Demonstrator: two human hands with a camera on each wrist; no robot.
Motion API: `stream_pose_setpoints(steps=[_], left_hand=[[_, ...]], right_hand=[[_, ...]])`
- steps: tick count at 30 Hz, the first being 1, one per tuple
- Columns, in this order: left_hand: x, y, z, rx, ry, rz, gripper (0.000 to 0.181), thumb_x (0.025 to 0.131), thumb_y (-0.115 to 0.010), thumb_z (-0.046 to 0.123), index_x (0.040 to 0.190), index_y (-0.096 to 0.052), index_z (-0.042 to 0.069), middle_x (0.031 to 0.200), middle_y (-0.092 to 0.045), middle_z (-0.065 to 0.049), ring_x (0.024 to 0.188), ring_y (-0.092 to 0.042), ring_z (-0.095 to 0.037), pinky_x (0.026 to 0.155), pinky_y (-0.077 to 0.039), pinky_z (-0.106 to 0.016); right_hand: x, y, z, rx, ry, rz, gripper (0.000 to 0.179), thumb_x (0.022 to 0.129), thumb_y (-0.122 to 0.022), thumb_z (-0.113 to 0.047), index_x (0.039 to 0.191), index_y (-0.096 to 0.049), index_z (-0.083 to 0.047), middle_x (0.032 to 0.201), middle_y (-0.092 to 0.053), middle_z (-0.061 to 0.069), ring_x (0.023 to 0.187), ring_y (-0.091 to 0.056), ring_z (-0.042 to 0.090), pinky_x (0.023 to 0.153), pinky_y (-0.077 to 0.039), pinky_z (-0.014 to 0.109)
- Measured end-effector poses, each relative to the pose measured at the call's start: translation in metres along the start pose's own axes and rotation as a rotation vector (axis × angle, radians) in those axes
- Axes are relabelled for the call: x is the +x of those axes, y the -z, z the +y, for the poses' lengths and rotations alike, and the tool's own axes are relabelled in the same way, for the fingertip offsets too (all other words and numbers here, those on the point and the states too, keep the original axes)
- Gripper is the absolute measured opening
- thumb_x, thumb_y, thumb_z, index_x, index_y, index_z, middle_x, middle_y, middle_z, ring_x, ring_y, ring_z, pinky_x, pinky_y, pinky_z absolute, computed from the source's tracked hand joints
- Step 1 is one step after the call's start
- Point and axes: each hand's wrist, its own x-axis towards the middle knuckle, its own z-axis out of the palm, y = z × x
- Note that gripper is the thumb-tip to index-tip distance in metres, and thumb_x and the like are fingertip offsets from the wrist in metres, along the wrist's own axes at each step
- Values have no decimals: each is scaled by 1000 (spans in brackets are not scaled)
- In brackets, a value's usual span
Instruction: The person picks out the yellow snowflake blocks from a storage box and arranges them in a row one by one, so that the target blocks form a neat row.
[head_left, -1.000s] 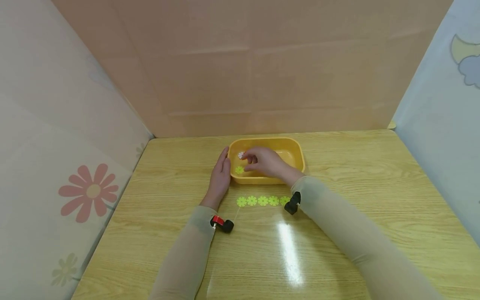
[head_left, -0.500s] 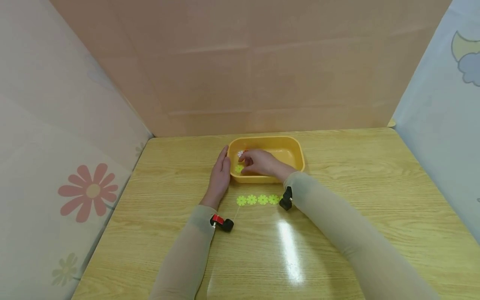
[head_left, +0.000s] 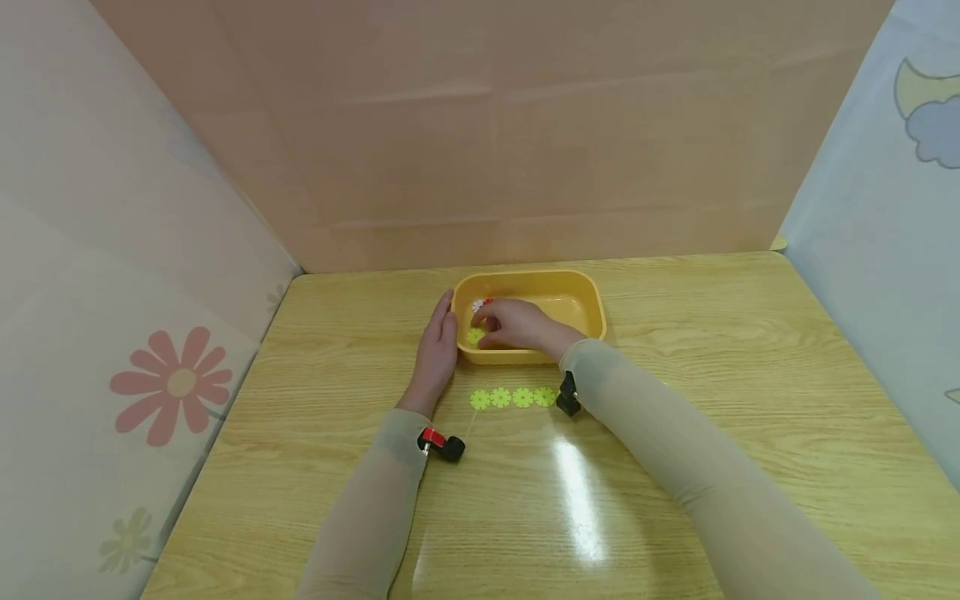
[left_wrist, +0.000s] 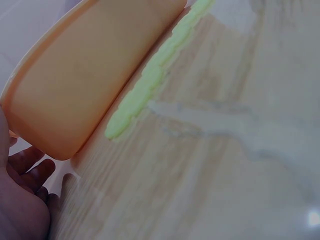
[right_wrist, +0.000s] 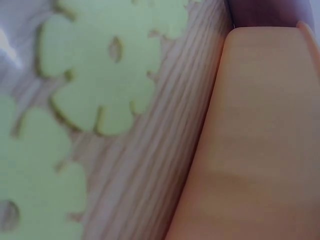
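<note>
A yellow-orange plastic basin [head_left: 528, 357] stands near the back of the table. My left hand [head_left: 437, 354] rests against its left wall with straight fingers; the left wrist view shows this hand [left_wrist: 25, 200] by the basin's corner. My right hand [head_left: 517, 323] reaches over the front rim into the basin, fingers bent. Its thumb and index finger are at a yellow-green flower-shaped piece [head_left: 475, 335] on the basin floor; whether they pinch it cannot be seen. Behind the fingers lie a white flower piece [head_left: 477, 306] and a red piece [head_left: 489, 301], partly covered.
A row of yellow-green flower pieces [head_left: 522, 397] lies flat on the table in front of the basin, its right end behind the right wrist's camera [head_left: 567, 394]. In the right wrist view, flower pieces [right_wrist: 105, 65] lie close beside the basin wall [right_wrist: 260, 140]. Panels enclose the table.
My right hand has moved slightly left and down inside the basin, its fingers now at the yellow-green piece. More of the red piece shows. My left hand keeps its place against the basin.
</note>
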Motion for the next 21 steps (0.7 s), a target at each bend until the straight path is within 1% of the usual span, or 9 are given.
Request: stream_pose_setpoints(steps=[5,11,15,21], left_hand=[[0,0,-1,-2,3,-2,58,121,-32,44,177,-31,27,179,-33,4,165,-28,-22,134,-25,-50],[-1,2,-1,0,-5,1,58,121,-32,44,176,-32,25,178,-34,4,164,-29,-22,134,-27,-51],[-1,2,0,0,-2,3,57,121,-33,43,176,-32,26,178,-34,4,164,-30,-22,133,-27,-51],[-1,1,0,-1,0,6,58,121,-33,42,176,-32,24,178,-35,3,164,-30,-22,133,-27,-51]], right_hand=[[0,-1,0,-20,1,-6,35,100,-86,-26,132,-80,-13,105,-73,3,96,-64,21,91,-56,39],[-1,-2,-1,-27,24,1,31,100,-86,-24,128,-80,-12,104,-73,4,95,-64,21,90,-56,40],[-1,-2,-2,-32,33,7,29,100,-85,-23,126,-80,-12,103,-73,4,95,-65,21,91,-57,40],[-4,-2,-3,-14,51,14,27,99,-86,-21,123,-79,-10,104,-73,6,96,-65,23,92,-57,42]])
